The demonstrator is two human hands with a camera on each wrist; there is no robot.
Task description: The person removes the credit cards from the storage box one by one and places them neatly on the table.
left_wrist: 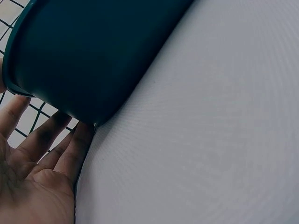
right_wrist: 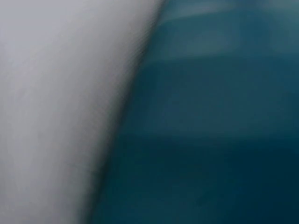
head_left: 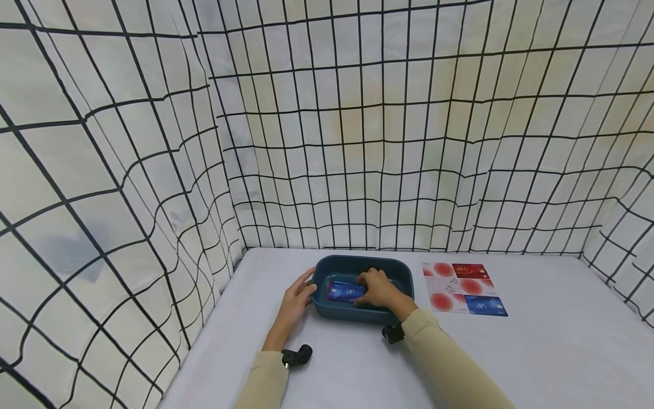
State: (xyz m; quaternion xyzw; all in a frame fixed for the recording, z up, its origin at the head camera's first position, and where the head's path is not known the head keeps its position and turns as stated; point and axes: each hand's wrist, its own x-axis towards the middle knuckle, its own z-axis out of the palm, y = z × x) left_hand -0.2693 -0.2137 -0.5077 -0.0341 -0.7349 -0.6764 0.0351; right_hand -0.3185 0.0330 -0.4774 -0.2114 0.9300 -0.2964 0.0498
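Right grip (head_left: 379, 288) on blue card (head_left: 344, 292)

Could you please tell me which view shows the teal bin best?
The head view shows the teal bin best, rim and interior both visible. The left wrist view shows only its outside; the right wrist view, a blurred close-up.

The right hand (head_left: 380, 289) hides the right end of the blue VIP card (head_left: 343, 291) in the teal tub (head_left: 347, 312); both sleeves (head_left: 455, 363) run off the head view's bottom edge. The right wrist view is blurred, and the left wrist view crops the tub and left hand (left_wrist: 42, 179).
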